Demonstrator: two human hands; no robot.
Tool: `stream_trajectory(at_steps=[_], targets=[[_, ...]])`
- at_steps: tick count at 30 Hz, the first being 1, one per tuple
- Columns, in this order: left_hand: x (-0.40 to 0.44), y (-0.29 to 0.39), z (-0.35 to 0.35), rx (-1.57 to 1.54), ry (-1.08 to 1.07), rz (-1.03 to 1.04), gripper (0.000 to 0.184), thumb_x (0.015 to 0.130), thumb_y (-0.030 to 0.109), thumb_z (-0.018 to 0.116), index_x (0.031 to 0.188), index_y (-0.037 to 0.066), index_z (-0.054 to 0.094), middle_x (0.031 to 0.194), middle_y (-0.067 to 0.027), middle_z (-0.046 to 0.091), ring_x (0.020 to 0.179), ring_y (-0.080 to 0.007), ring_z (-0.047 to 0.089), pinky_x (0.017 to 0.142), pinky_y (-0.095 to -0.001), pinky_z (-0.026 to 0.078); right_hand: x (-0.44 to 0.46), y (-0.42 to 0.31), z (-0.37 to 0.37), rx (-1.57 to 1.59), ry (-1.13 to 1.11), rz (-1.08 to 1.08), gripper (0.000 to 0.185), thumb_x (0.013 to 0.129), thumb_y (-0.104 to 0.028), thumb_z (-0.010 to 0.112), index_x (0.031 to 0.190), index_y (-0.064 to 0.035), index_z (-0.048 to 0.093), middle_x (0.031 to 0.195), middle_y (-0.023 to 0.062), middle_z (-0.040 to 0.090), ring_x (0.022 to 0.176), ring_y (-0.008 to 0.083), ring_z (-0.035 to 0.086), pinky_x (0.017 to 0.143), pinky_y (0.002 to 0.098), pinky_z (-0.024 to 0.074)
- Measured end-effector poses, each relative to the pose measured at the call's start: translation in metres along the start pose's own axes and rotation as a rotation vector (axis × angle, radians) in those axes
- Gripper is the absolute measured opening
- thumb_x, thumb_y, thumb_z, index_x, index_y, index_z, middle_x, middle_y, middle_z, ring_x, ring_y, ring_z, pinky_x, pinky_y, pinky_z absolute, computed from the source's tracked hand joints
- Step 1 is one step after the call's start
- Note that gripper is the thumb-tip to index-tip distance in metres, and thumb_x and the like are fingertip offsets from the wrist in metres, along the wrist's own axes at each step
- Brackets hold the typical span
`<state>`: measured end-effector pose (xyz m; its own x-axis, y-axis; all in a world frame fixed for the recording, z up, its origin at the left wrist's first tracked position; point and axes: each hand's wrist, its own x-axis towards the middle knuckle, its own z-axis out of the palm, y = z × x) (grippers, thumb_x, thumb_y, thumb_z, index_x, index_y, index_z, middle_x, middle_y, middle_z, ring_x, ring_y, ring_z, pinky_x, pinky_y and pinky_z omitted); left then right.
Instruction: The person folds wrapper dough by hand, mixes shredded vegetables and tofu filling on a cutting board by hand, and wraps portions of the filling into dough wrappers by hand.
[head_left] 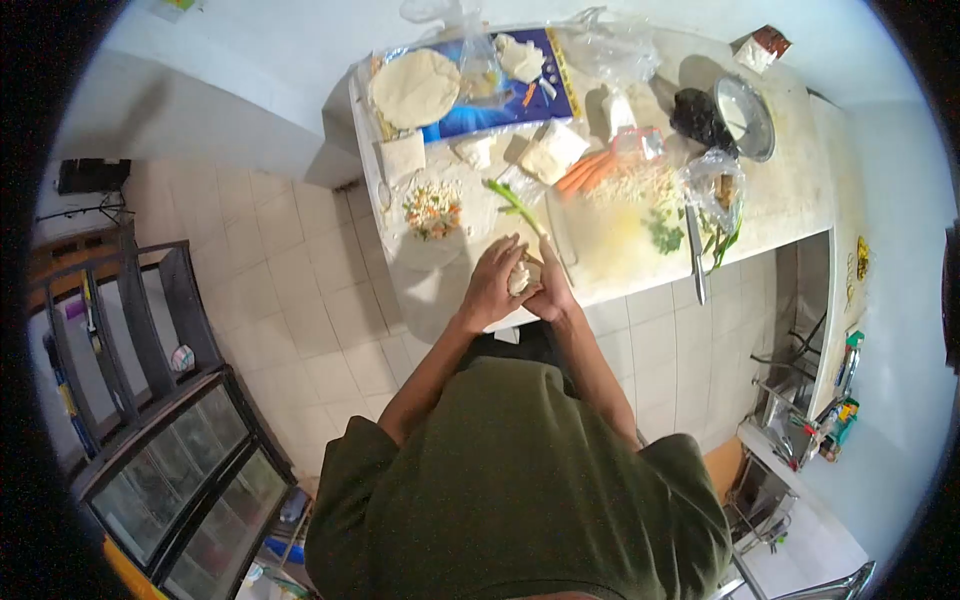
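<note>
At the table's near edge, my left hand (490, 282) and my right hand (549, 287) are cupped together around a pale, whitish lump (519, 278). Both hands have their fingers curled against it, and its kind is not clear. A green onion stalk (514, 205) lies just beyond my fingers, its pale end close to my right hand. Left of my hands is a heap of chopped mixed vegetables (432, 208). To their right lies a pale cutting board (590, 245).
Carrots (584, 174), shredded pale vegetable (640, 187) and a knife (696, 258) with its handle past the table edge are on the right. Round flat wrappers (415, 88) lie at the back left. A metal bowl (764, 140) stands at the back right, beside a black bag (698, 120).
</note>
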<state>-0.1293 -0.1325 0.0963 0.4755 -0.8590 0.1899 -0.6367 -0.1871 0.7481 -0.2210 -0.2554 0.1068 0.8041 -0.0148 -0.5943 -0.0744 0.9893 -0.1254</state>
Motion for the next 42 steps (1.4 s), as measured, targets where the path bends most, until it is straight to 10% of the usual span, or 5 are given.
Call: stream_trajectory(at_steps=[8, 13, 20, 32, 42], targets=[[0.024, -0.002, 0.036, -0.275, 0.198, -0.125, 0.029, 0.087, 0.011, 0.075, 0.111, -0.002, 0.063, 0.109, -0.0189, 0.065, 0.104, -0.0353, 0.064, 0.088, -0.0427, 0.052, 0.02, -0.037, -0.041, 0.012, -0.496, 0.059, 0.093, 0.093, -0.085, 0.03, 0.121, -0.0008, 0.059, 0.102, 0.0079, 0.067, 0.103, 0.0222, 0.061, 0.098, 0.0358, 0.0455], [0.068, 0.01, 0.059, -0.662, 0.399, -0.643, 0.025, 0.101, 0.026, 0.064, 0.108, 0.002, 0.063, 0.097, -0.0061, 0.066, 0.086, -0.0152, 0.064, 0.072, -0.0321, 0.052, -0.011, -0.061, 0.02, -0.236, -0.015, -0.087, 0.101, 0.098, -0.076, 0.036, 0.156, 0.0055, 0.021, 0.151, 0.0237, 0.041, 0.138, 0.0324, 0.044, 0.117, 0.044, 0.0331], [0.192, -0.049, 0.048, -1.577, 0.557, -0.782, 0.022, 0.101, 0.034, 0.064, 0.102, 0.011, 0.063, 0.09, 0.0, 0.063, 0.075, -0.0117, 0.061, 0.065, -0.0234, 0.05, -0.007, -0.135, 0.01, -0.124, 0.053, -0.128, 0.073, 0.106, -0.053, 0.042, 0.148, 0.0064, 0.035, 0.137, 0.0243, 0.055, 0.125, 0.0322, 0.058, 0.11, 0.0419, 0.0472], [0.425, -0.192, 0.05, 0.364, 0.335, -0.136, 0.051, 0.096, 0.038, 0.068, 0.127, 0.0, 0.06, 0.137, -0.0271, 0.056, 0.13, -0.0433, 0.05, 0.108, -0.0528, 0.04, -0.028, -0.251, -0.073, -0.027, 0.3, -0.223, 0.057, 0.108, -0.041, 0.045, 0.141, 0.0047, 0.044, 0.13, 0.0208, 0.06, 0.12, 0.0292, 0.061, 0.105, 0.0405, 0.0505], [0.413, -0.187, 0.077, 0.454, 0.273, -0.229, 0.092, 0.093, 0.045, 0.07, 0.154, -0.007, 0.025, 0.159, -0.0316, 0.027, 0.148, -0.0487, 0.023, 0.123, -0.0564, 0.018, 0.007, -0.276, -0.103, -0.103, 0.342, -0.073, 0.051, 0.109, -0.041, 0.043, 0.136, 0.0016, 0.051, 0.124, 0.0169, 0.064, 0.112, 0.0249, 0.063, 0.101, 0.0385, 0.0504]])
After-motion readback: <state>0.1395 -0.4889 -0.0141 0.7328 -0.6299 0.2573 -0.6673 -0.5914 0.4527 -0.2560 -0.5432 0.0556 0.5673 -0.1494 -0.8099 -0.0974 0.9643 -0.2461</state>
